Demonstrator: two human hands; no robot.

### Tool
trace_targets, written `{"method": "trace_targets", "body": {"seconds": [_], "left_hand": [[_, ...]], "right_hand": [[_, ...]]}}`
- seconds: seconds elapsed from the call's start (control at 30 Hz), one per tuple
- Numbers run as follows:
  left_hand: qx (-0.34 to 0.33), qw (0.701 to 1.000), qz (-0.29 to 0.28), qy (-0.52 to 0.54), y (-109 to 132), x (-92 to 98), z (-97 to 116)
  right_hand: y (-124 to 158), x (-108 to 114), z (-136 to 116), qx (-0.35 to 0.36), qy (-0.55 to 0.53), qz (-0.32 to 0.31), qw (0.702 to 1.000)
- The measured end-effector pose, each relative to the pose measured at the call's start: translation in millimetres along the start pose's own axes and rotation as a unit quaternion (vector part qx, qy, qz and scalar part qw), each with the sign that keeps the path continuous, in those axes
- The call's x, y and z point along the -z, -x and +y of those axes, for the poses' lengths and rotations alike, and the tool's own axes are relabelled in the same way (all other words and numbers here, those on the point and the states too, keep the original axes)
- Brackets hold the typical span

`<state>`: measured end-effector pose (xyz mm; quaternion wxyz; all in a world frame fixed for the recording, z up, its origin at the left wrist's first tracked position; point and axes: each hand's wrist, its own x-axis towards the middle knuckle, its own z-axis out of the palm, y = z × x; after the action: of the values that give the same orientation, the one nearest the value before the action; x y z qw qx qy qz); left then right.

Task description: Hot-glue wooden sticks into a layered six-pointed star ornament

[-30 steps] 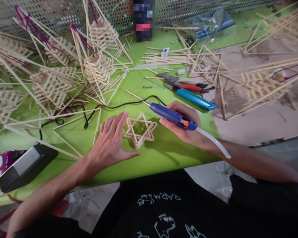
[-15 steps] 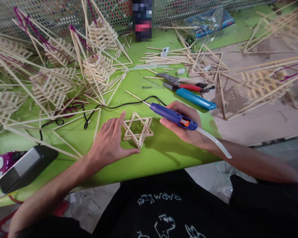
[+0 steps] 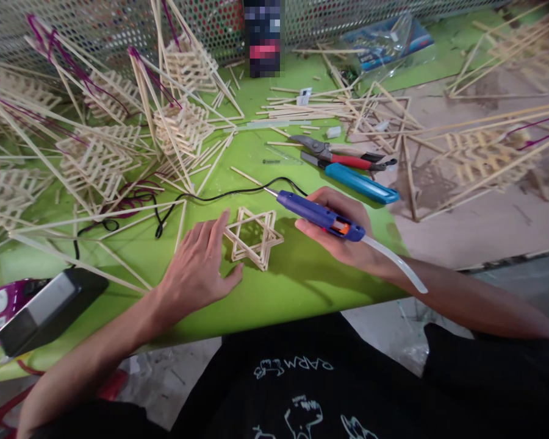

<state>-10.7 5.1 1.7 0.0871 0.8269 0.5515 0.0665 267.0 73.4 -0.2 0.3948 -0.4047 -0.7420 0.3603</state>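
A small six-pointed star of thin wooden sticks (image 3: 266, 247) lies on the green table in front of me, its sticks stacked in layers. My left hand (image 3: 202, 256) is beside its left points, thumb and fingers apart; the fingertips are at its edge, and whether they touch it I cannot tell. My right hand (image 3: 343, 210) is wrapped round a blue hot glue gun (image 3: 308, 211). The gun's metal nozzle points up and left, above the star's far side. A translucent glue stick (image 3: 396, 262) sticks out of its rear end.
Pruning shears (image 3: 333, 151) and a teal utility knife (image 3: 361, 182) lie beyond my right hand. Loose sticks (image 3: 302, 110) are heaped farther back. Stick frames with stacked towers (image 3: 183, 131) crowd the left. A black cord (image 3: 219, 196) crosses behind the star; a dark box (image 3: 50, 311) sits lower left.
The star has turned a little on the table. My left thumb has drawn back left from its near point. My right hand and the glue gun stay almost still.
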Motion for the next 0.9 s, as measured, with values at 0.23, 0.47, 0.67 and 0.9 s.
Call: {"method": "trace_targets", "body": {"seconds": [0.23,0.47,0.67,0.9], "left_hand": [[-0.004,1.0,-0.005,0.002,1.4,6.5,-1.3],[-0.003,1.0,0.011,-0.015,2.5,4.4,0.3],[-0.011,0.999,0.017,-0.03,3.4,1.8,3.7],[-0.163,0.984,0.05,-0.044,3.4,5.8,1.0]], "right_hand": [[-1.0,1.1,-1.9,0.001,-0.002,-0.003,1.0],[-2.2,2.2,-5.2,-0.015,0.004,-0.01,1.0],[-2.1,3.0,-6.8,-0.031,0.016,-0.01,0.999],[-1.7,2.4,-3.0,-0.014,-0.001,-0.006,1.0]]}}
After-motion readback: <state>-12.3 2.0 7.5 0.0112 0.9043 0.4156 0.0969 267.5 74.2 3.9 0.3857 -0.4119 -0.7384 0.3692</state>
